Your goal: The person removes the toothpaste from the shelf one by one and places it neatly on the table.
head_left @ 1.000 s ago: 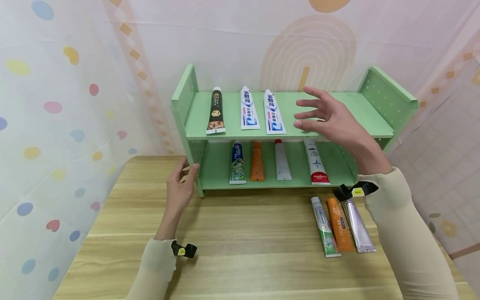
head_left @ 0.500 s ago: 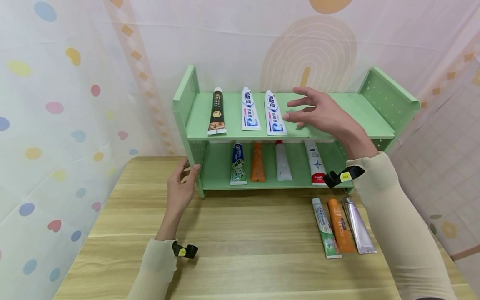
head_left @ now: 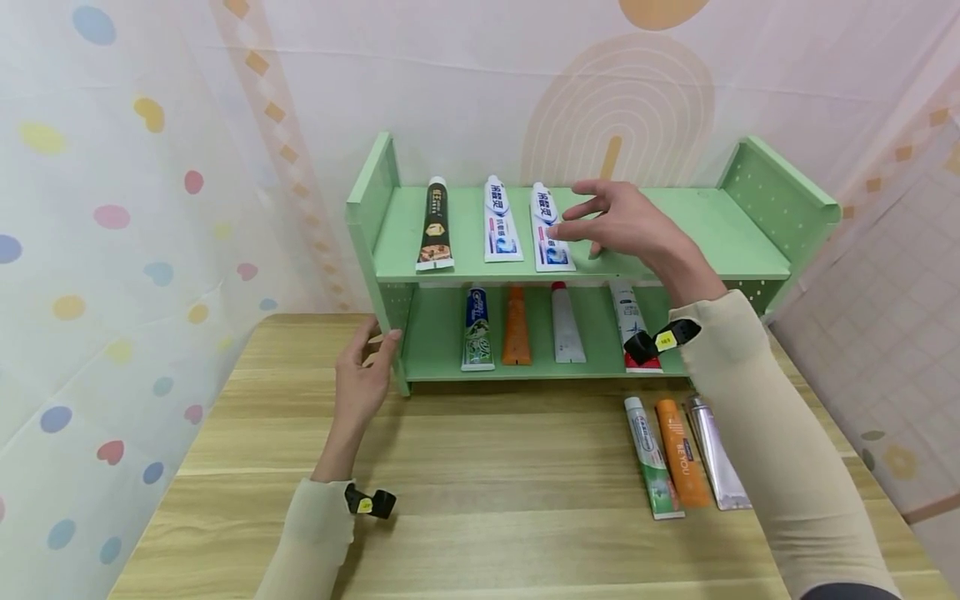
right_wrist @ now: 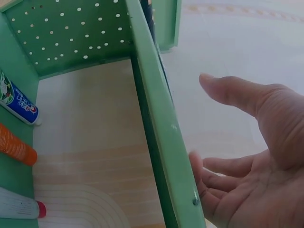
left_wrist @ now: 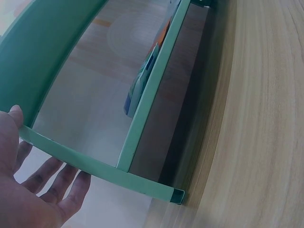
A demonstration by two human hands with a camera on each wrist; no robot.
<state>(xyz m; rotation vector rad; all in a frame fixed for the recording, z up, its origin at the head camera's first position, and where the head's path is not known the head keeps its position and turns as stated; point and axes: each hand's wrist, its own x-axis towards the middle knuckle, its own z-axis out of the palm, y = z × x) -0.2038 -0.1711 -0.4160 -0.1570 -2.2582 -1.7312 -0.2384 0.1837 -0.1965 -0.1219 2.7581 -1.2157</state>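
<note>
My left hand holds the left side panel of a green two-tier shelf, thumb at its front edge and fingers along the outside; the left wrist view shows this hand closer. My right hand hovers over the upper tier, fingers spread and nothing between them. Its fingertips overlap a white-and-blue toothpaste tube in the head view; whether they touch it, I cannot tell. A similar white toothpaste tube and a black toothpaste tube lie further left.
The lower tier bears a blue-green tube, an orange tube, a grey red-capped tube and a Colgate tube. On the wooden table lie a green-white tube, an orange tube and a silver tube.
My right hand has moved left along the upper tier, from beside the rightmost white tube to over it. The left hand stays at the side panel.
</note>
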